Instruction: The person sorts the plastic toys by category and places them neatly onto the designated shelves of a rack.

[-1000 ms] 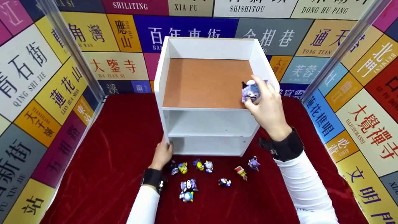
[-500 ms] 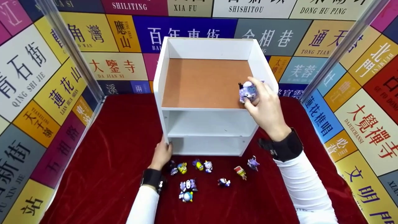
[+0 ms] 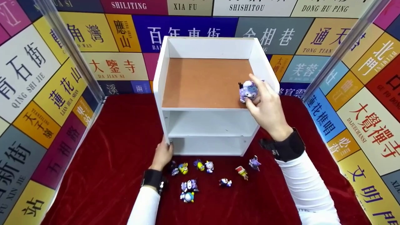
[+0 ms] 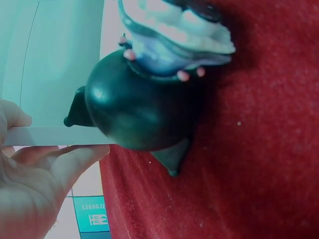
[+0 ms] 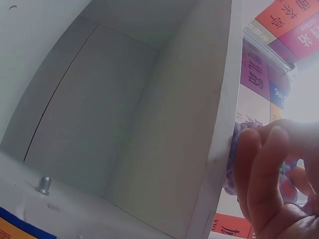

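Observation:
My right hand (image 3: 269, 109) pinches a small lilac figurine (image 3: 248, 91) with dark ear tips between thumb and fingers. It holds the figurine at the front right corner of the brown top board of a white shelf unit (image 3: 210, 108). The right wrist view shows the hand (image 5: 271, 179) beside the board's front edge, covering much of the figurine (image 5: 231, 164). My left hand (image 3: 162, 154) grips the unit's lower left side panel, thumb and fingers on either side of its edge (image 4: 57, 135). Close by in the left wrist view lies a figurine with a round, shiny dark head (image 4: 139, 104).
Several figurines lie on the red cloth (image 3: 125, 131) before the unit, among them a yellow one (image 3: 183, 168), a purple one (image 3: 254, 163) and a blue-and-white one (image 3: 187, 197). Walls with printed signs and metal corner posts (image 3: 337, 53) enclose the area.
My right hand has shifted slightly left with the lilac figurine, then stayed nearly still over the board's corner. The left hand keeps its grip on the panel.

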The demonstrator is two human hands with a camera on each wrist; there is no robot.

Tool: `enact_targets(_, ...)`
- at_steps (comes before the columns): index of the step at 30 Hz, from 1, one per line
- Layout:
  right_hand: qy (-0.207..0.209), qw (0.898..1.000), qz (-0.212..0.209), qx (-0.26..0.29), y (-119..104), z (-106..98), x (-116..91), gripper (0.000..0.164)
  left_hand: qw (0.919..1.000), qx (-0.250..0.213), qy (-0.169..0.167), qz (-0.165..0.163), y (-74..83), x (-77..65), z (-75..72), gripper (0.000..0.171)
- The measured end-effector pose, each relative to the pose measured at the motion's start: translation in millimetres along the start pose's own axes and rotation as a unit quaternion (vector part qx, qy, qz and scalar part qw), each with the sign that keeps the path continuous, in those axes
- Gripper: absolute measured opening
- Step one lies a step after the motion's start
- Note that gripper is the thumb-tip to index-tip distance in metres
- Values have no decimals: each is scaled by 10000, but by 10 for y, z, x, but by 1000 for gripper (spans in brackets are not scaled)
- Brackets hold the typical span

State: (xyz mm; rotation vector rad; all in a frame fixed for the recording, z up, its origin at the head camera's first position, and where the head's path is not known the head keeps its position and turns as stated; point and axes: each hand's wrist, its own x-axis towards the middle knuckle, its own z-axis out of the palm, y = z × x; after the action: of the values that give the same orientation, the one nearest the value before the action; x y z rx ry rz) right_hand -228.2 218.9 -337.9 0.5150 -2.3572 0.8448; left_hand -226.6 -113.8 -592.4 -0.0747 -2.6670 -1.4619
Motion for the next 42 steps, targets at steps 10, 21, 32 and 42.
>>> enact_targets(10, -19, 10000, -5, -6, 6, -3, -2, 69, 9990, 176, 251, 312, 0, -6, 6, 58)
enact_targets(21, -3, 10000, -30, -6, 22, 13, -4, 76, 9990, 136, 254, 336, 9, -11, -3, 56)
enact_targets(32, -70, 9999, -17, -138, 33, 25, -10, 68, 9995, 28, 147, 273, -2, -12, -8, 56)
enact_targets(42, -28, 9999, -47, -98, 25, 35, -4, 63, 9994, 80, 176, 289, 3, -16, -2, 59)
